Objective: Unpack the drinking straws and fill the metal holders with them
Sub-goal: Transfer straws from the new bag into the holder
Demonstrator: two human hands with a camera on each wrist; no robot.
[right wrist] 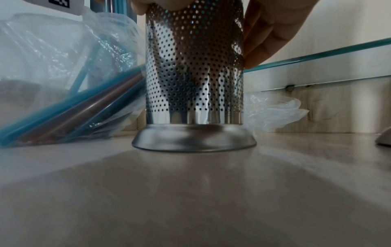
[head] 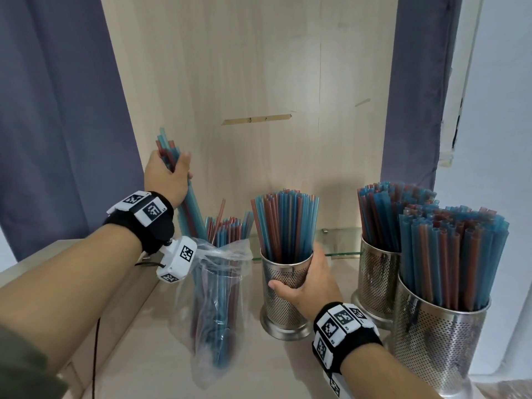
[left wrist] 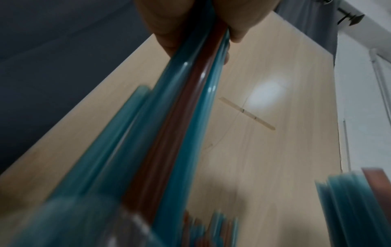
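So the middle holder (head: 285, 295) is the one to orient by here: perforated steel cup on a flared base, standing upright on the pale counter (head: 161, 335), roughly half packed with blue and red-brown straws. The right hand (head: 309, 286) has its grip wrapped around that holder's upper wall, thumb on the near side, fingers round the far side; the right wrist view shows the base sitting flat on the counter.

Just left of the middle holder is the clear plastic bag (head: 216, 298), crumpled and open at the top, with loose straws still inside and poking out. Above and left of the holder, the left hand (head: 169, 177) has its grip closed around a bunch of straws (head: 190, 208), tilted, lower ends down at the bag's mouth. Left wrist view is blurry but shows blue and red-brown straws squeezed between the fingers (left wrist: 160, 23).

Right of the middle holder, two full holders (head: 377, 280) stand close together, both stuffed. Behind everything there's a wood panel (head: 259, 67).
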